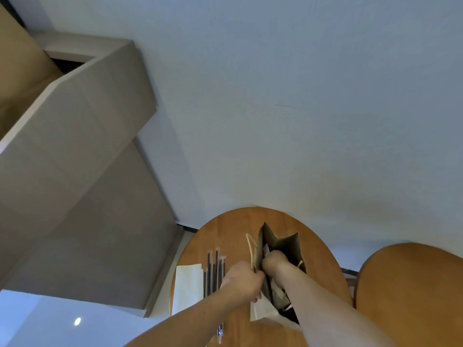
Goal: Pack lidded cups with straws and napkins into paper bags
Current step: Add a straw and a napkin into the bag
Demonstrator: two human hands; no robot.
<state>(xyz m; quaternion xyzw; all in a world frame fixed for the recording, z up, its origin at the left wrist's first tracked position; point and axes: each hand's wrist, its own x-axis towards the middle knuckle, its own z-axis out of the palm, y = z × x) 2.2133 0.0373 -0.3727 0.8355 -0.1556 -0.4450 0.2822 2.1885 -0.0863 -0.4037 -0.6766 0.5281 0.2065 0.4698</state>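
Bag (283,242) stands open mid-table (225,229). The left hand (241,279) grips its left rim by the handle. The right hand (274,261) is inside the bag mouth, fingers curled, but I cannot tell whether it holds anything. Straws (213,269) lie just left of the bag, with napkins (188,284) further left at the table edge. A second table (413,284) stands right, apart.

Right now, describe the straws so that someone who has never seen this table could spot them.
Find the round wooden table, then the open paper bag standing on it. Left of the bag, between it and the white napkins, lie the straws side by side: the only thin, dark sticks there.
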